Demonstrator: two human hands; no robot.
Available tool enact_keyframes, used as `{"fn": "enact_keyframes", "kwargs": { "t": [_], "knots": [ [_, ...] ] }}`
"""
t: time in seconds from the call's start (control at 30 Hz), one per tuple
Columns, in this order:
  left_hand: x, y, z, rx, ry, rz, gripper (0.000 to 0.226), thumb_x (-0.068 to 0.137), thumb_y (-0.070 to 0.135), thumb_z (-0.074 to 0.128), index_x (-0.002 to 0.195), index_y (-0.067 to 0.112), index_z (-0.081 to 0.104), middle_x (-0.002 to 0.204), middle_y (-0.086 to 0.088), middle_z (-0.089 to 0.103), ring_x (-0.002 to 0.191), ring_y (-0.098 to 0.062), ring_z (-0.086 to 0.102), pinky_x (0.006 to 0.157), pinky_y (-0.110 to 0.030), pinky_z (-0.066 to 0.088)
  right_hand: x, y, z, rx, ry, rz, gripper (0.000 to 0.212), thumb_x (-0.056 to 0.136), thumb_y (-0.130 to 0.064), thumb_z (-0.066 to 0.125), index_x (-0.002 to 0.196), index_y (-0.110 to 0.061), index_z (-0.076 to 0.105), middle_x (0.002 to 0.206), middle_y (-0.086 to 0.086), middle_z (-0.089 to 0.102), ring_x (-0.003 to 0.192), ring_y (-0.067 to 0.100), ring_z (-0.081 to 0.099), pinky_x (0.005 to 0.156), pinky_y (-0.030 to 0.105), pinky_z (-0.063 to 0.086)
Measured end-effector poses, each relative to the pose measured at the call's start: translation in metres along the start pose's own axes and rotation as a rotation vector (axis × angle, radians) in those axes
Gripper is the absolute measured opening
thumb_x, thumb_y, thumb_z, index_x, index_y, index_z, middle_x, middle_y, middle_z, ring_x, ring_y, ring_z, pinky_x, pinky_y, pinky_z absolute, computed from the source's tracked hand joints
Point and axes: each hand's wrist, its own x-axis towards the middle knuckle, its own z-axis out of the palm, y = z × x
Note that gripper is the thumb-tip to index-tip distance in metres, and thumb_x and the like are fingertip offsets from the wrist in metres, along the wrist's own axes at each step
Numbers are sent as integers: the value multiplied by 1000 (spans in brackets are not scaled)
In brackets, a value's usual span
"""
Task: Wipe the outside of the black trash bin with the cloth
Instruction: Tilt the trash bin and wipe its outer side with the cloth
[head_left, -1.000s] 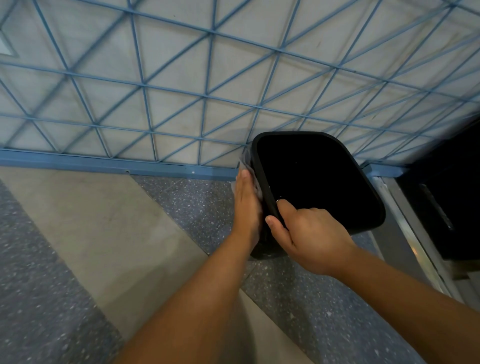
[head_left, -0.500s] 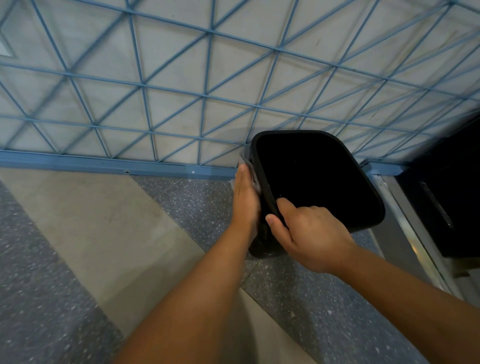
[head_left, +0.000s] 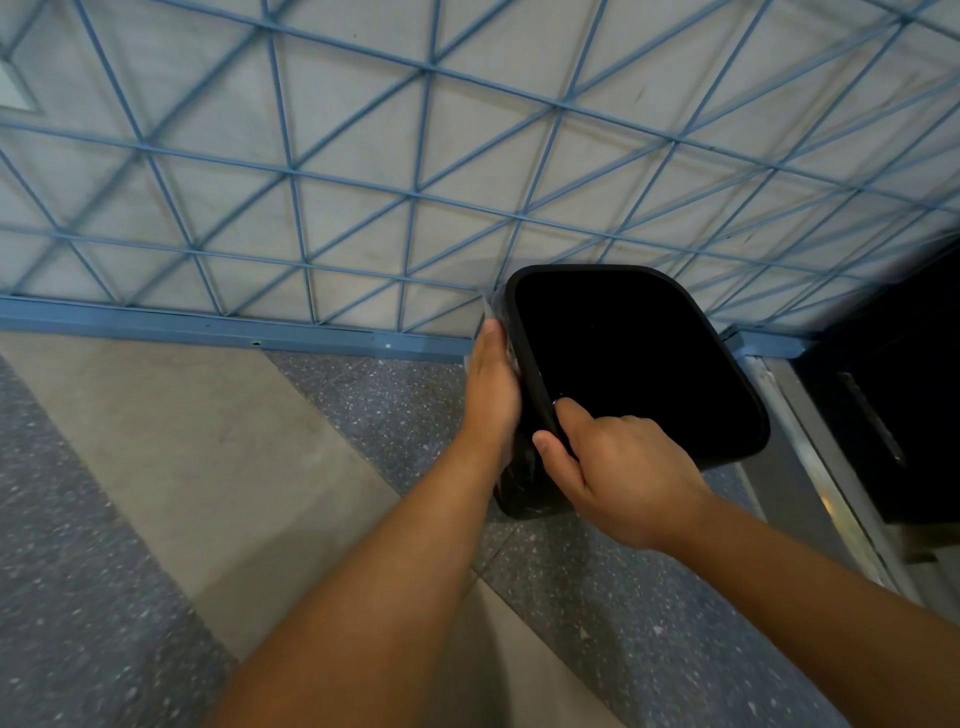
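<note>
The black trash bin (head_left: 639, 358) stands on the floor against the wall, its open top facing me. My right hand (head_left: 618, 467) grips the near left rim, thumb outside and fingers curled over the edge. My left hand (head_left: 491, 395) lies flat with straight fingers against the bin's left outer side, pressing a pale cloth (head_left: 493, 312) to it. Only a thin grey edge of the cloth shows beyond the fingertips; the rest is hidden under the palm.
A grey wall with a blue diagonal metal lattice (head_left: 415, 197) and a blue base rail (head_left: 234, 332) runs right behind the bin. A dark doorway with a metal threshold (head_left: 821, 467) lies to the right. Speckled and plain floor tiles (head_left: 208, 467) spread to the left.
My left hand has slid a little farther up along the bin's left side towards the wall. The right hand and the bin have stayed put.
</note>
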Motion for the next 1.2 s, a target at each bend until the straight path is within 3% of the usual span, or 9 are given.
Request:
{"fn": "enact_keyframes", "kwargs": {
  "t": [0.07, 0.23, 0.4, 0.53, 0.7, 0.83, 0.93, 1.0, 1.2],
  "knots": [
    [-4, 2, 2, 34, 20, 46, 58, 106, 61, 36, 139, 22, 64, 131, 0, 69, 123, -14, 64, 112, -36, 48, 0, 1, 0, -5, -2, 2, 39, 93, -53, 13, 91, -24, 39, 66, -2, 56, 55, 20, 56, 53, 38, 46],
    [7, -7, -1, -10, 40, -9, 90, 74, 86, 42, 134, 25, 68, 135, -4, 69, 130, -20, 63, 118, -47, 44, 2, 1, -1, 27, -6, 1, 33, 95, -52, 19, 89, -25, 36, 66, -1, 56, 56, 22, 56, 53, 39, 47],
    [5, -8, 1, 10, 11, 1, 82, 84, 89, 42, 133, 29, 68, 136, -3, 68, 130, -19, 63, 118, -46, 45, 1, 0, -2, 31, -19, -3, 31, 97, -51, 19, 89, -25, 34, 67, -2, 54, 57, 22, 56, 54, 38, 46],
    [8, 11, 1, 0, -6, -2, 62, 106, 63, 35, 126, 16, 72, 120, -6, 75, 116, -16, 69, 111, -37, 51, 2, 0, -4, 31, -19, 2, 30, 98, -50, 21, 89, -24, 35, 68, -1, 54, 63, 25, 59, 54, 36, 42],
    [4, -9, 1, -10, 22, -10, 83, 81, 90, 47, 131, 27, 69, 135, -5, 68, 128, -19, 63, 116, -43, 46, 2, -1, -4, 35, -21, 3, 33, 98, -50, 21, 92, -23, 38, 75, 3, 62, 66, 26, 61, 57, 39, 45],
    [0, 10, 3, 5, 18, -4, 57, 108, 55, 37, 123, 10, 70, 110, -4, 74, 100, -9, 68, 86, -16, 55, 4, -2, -4, 33, -5, 6, 36, 97, -50, 20, 93, -21, 42, 77, 5, 63, 69, 28, 62, 59, 39, 46],
    [-3, -5, 2, -10, -4, 14, 72, 90, 77, 44, 133, 23, 68, 133, -6, 70, 127, -19, 64, 114, -39, 48, 4, -3, -5, 37, -24, 11, 30, 99, -49, 22, 89, -24, 34, 77, 4, 62, 69, 27, 62, 58, 38, 44],
    [12, -17, -1, -53, 20, -37, 77, 82, 77, 47, 130, 22, 69, 133, -10, 69, 128, -25, 64, 117, -48, 45, 4, -3, -5, 27, -27, 14, 28, 99, -49, 23, 88, -25, 33, 75, 3, 61, 68, 26, 62, 56, 36, 40],
    [-10, -3, 3, -11, 43, -4, 58, 102, 61, 42, 140, 23, 63, 136, -3, 68, 129, -18, 62, 117, -41, 45, 4, -3, -5, 19, -25, 10, 29, 99, -49, 23, 88, -24, 34, 71, 0, 58, 63, 23, 60, 55, 37, 44]
  ]
}}
